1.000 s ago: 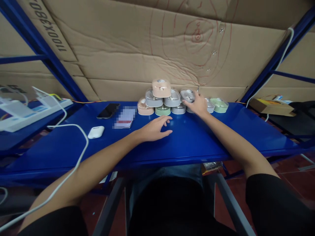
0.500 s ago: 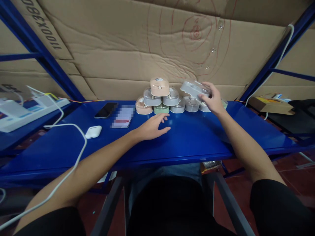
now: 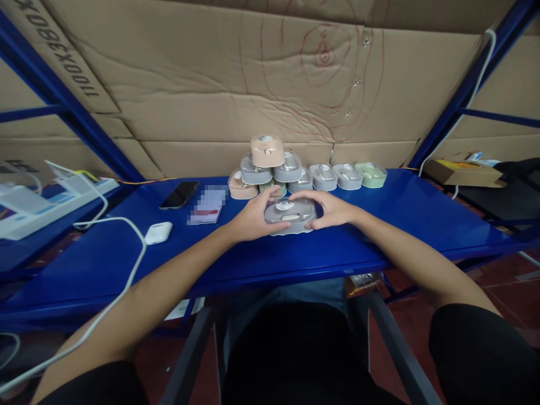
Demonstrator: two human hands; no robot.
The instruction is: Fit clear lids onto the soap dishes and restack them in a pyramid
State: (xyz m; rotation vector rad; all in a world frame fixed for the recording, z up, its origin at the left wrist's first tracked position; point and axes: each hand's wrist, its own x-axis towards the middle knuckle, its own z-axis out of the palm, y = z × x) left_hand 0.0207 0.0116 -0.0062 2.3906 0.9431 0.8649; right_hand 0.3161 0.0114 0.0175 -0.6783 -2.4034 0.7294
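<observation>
Both my hands hold one grey clear-lidded case (image 3: 290,214) just above the blue shelf (image 3: 379,236), in the middle. My left hand (image 3: 252,216) grips its left end and my right hand (image 3: 331,208) grips its right end, fingers curled round it. Behind them stands a stacked pile of similar cases (image 3: 266,166), with a peach one on top. To the right of the pile, a row of three cases (image 3: 346,175) lies flat, two grey and one green.
A black phone (image 3: 179,194), a blurred card (image 3: 206,205) and a white earbud case (image 3: 158,232) lie at the left. A white cable (image 3: 122,225) loops across the shelf. Cardboard (image 3: 253,84) backs the shelf. A box (image 3: 462,171) sits at the right.
My right hand lifted a grey case from the right side of the pile and carried it forward to the middle. My left hand moved up and took hold of its other end.
</observation>
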